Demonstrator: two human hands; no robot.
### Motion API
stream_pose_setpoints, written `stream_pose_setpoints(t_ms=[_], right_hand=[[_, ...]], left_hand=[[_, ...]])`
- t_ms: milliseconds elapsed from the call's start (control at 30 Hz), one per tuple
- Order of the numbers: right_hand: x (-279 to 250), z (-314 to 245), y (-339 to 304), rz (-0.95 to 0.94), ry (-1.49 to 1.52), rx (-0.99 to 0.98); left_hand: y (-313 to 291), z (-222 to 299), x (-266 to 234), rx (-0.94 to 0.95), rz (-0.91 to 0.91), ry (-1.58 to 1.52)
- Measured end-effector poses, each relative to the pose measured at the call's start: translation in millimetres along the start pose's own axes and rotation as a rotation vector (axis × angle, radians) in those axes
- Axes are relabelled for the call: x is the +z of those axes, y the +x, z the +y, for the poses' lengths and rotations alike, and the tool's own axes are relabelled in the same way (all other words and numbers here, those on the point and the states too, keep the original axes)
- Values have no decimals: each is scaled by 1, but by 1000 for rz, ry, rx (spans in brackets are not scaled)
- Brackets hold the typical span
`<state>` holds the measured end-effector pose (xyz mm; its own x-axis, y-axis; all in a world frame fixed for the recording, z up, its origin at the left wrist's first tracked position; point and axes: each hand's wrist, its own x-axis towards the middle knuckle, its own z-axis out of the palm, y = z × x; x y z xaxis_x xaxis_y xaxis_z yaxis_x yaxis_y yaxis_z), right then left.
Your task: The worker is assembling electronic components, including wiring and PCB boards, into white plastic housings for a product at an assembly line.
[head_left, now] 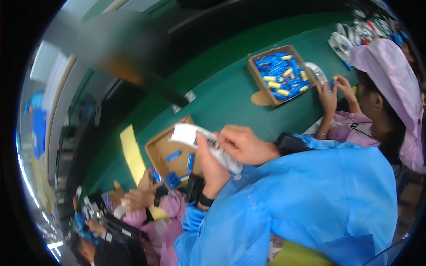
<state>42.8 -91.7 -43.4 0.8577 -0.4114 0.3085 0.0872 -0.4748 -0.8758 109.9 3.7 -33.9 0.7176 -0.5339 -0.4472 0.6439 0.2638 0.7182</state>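
A long white curved piece (184, 134), smooth and bent like a strip or shell, is held in front of my chest; its exact kind I cannot make out. My left hand (212, 170) is closed around its middle, with the thumb up along it. At the same piece my right hand (243, 144) is closed, fingertips pinched together beside the left thumb; what they grip, if anything, is hidden. Just left of my hands, a cardboard box (153, 148) on the green table holds several blue cylinders (173, 156).
A second cardboard box (278, 103), full of blue cylinders, some with yellow wraps, stands farther right. Beside it a co-worker in a pink cap (386, 66) handles a blue piece. Another co-worker's hand (141, 195) reaches near the left box. A yellow sheet (132, 153) lies alongside.
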Motion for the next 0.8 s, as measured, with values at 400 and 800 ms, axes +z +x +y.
stream_pose_setpoints(t_ms=[400, 800], right_hand=[[-113, 111, 22, 348, -819, 188], [-153, 167, 36, 19, -822, 598]], left_hand=[[21, 31, -28, -321, -99, -352], [8, 53, -7, -353, -174, -359]])
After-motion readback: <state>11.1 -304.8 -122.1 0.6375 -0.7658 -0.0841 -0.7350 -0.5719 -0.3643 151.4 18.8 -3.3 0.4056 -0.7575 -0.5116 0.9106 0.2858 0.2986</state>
